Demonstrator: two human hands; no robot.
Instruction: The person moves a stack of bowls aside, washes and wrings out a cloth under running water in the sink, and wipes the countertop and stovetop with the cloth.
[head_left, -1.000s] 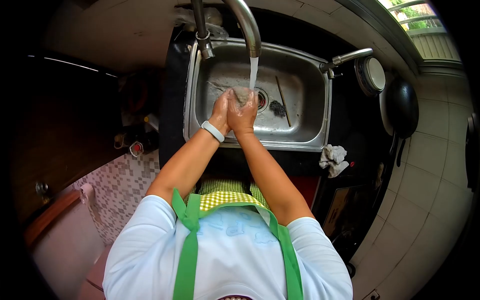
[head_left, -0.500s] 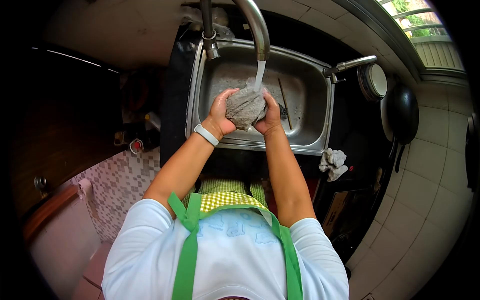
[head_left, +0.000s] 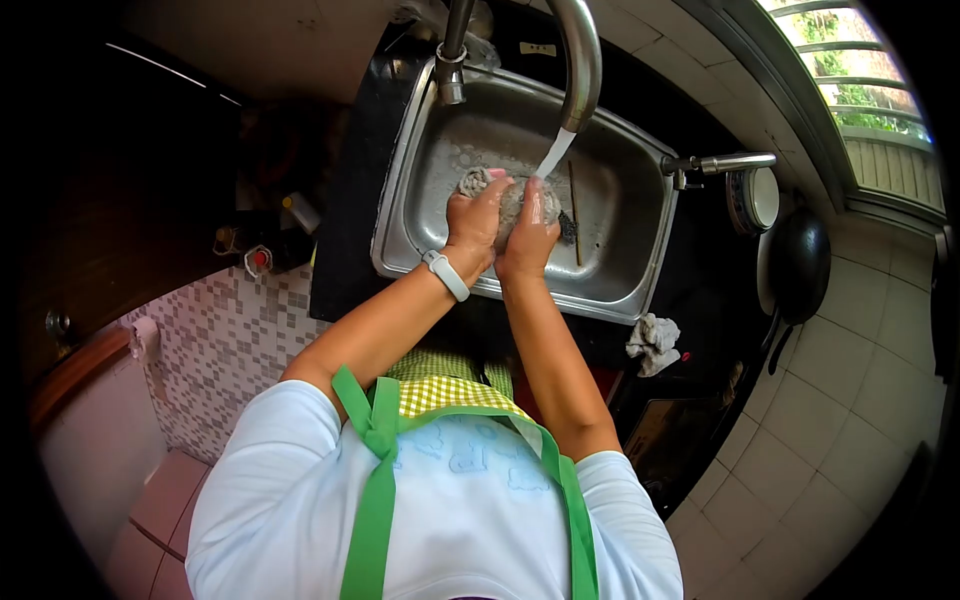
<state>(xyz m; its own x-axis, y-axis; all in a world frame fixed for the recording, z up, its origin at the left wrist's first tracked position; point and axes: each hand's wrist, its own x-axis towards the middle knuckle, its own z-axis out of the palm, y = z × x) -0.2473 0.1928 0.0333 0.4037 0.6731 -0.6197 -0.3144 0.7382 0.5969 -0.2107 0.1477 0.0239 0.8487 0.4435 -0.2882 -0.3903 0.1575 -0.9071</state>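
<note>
At the middle of the frame, a person bunches a wet, greyish cloth (head_left: 511, 207) between two bare hands over a steel sink (head_left: 620, 225), where water (head_left: 556, 155) pours from a curved faucet (head_left: 584, 70) and strikes near the fingers. The work in hand appears to be rinsing: wetting the fabric and pressing water through it. A further squeeze would call for both palms to close evenly, with loose folds gathered in and the bundle near the stream.

The left hand (head_left: 472, 222), below a pale wristband (head_left: 446, 276), is partly curled against the bundle, its fingers pointing up the frame; a knotted-looking fold shows just beyond them. The right hand (head_left: 530, 238) is cupped along the cloth's other side, fingers raised toward the water. How tightly either hand grips cannot be told, nor whether the fold belongs to the same piece. Both forearms reach up from the lower part of the frame and converge over the sink's near side, wrists close together.

A thin stick (head_left: 576, 225) and a dark scrubber (head_left: 567, 228) lie to the right of the hands. Another crumpled cloth (head_left: 653, 345) rests on the counter, right of center.
</note>
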